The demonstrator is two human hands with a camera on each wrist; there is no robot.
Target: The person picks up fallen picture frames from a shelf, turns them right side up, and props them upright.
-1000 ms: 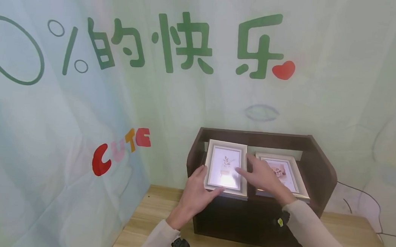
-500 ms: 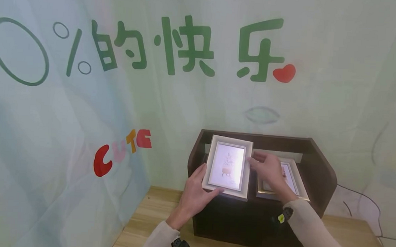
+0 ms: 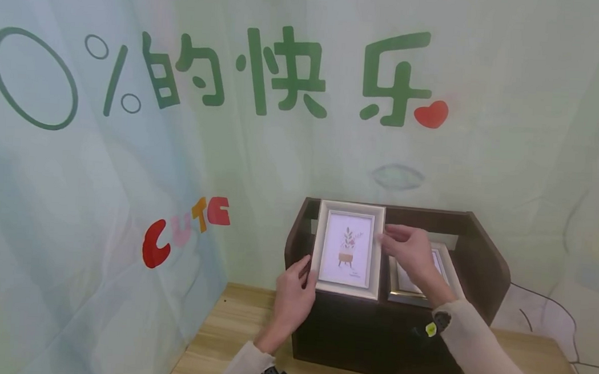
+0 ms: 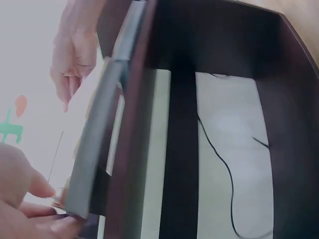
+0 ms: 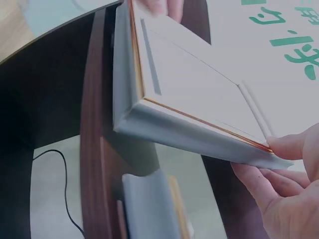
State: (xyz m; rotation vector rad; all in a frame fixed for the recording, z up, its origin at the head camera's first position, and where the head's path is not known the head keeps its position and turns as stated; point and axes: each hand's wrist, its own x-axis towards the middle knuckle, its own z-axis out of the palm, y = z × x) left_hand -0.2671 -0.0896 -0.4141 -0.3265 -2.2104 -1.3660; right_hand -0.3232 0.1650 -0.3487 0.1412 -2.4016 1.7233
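A silver-edged picture frame [image 3: 375,272], with a potted plant print behind its glass, leans tilted back over the left part of a dark brown wooden shelf [image 3: 367,334]. My left hand [image 3: 292,298] pinches its lower left edge. With thumb on one side and fingertips on the other, my right hand [image 3: 411,257] grips the right edge, and the right wrist view shows this grip near the corner of the frame [image 5: 194,87]. A second picture frame [image 3: 416,299] reclines in the shelf's right part, partly covered by my right hand and forearm.
The shelf stands on a wooden tabletop [image 3: 240,315] against a printed fabric backdrop [image 3: 260,161]. Its raised right side panel [image 3: 490,261] borders the second frame. Dark line-like strands [image 4: 219,157] show through the shelf's opening in the left wrist view.
The held picture frame has risen and tipped more toward the camera, so its print shows without glare. My right hand came off its face to the right edge; my left thumb left its bottom edge.
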